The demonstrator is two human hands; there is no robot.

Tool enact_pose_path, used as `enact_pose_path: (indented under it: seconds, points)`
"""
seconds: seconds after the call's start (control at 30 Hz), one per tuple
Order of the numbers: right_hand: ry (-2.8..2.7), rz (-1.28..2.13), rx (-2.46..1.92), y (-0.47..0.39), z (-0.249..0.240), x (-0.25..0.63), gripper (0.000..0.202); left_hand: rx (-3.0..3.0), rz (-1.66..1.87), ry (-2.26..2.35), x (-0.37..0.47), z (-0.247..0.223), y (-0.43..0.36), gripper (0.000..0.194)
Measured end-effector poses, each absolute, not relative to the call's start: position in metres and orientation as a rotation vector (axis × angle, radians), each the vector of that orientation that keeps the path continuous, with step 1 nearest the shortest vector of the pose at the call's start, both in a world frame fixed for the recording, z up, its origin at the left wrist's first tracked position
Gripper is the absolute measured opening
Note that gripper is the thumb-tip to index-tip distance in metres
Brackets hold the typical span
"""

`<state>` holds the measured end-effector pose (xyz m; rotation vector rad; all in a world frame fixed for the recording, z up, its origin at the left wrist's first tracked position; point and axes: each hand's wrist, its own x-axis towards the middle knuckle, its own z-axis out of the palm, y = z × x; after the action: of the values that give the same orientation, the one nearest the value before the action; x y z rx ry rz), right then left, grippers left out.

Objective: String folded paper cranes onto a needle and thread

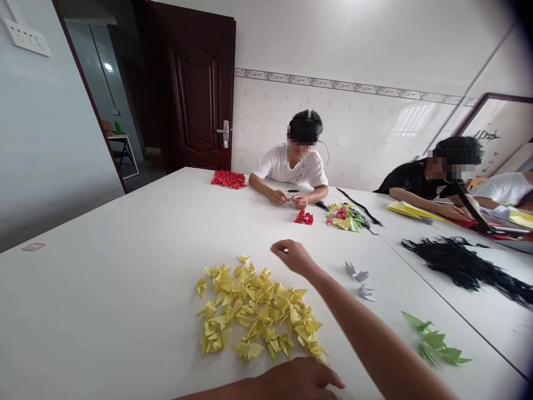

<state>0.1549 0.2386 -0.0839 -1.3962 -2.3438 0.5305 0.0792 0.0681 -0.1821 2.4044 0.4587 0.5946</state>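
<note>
A broad heap of folded yellow paper cranes lies on the white table in front of me. My right hand reaches across to the heap's far right side, above the table. Its fingers are curled and pressed together; whether anything small is between them is hidden. Along the heap's near edge lies my left hand, cut off partly by the bottom of the view. At least one of its fingers stretches out to the right, and no thing shows in it. Right of my right forearm are a few pale grey paper cranes and several green paper cranes.
Across the white table a person in a white shirt handles something thin beside red cranes. More red cranes, mixed coloured cranes and black strands lie around. Another person works at right.
</note>
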Motion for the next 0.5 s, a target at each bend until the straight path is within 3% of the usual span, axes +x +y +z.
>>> enact_pose_path:
  seconds: [0.23,0.37,0.5]
  points:
    - [-2.11,0.32,-1.856,0.233,-0.116,0.235,0.027,2.564,0.61,0.784,0.092,-0.198,0.075,0.021]
    - [-2.147,0.224,-1.842,0.234,-0.127,0.204,0.023,2.681,0.63,0.891,0.087,-0.199,0.075,0.025]
    - [-2.286,0.191,-1.738,0.239,-0.123,0.156,0.022,2.68,0.615,0.938,0.079,-0.178,0.071,0.041]
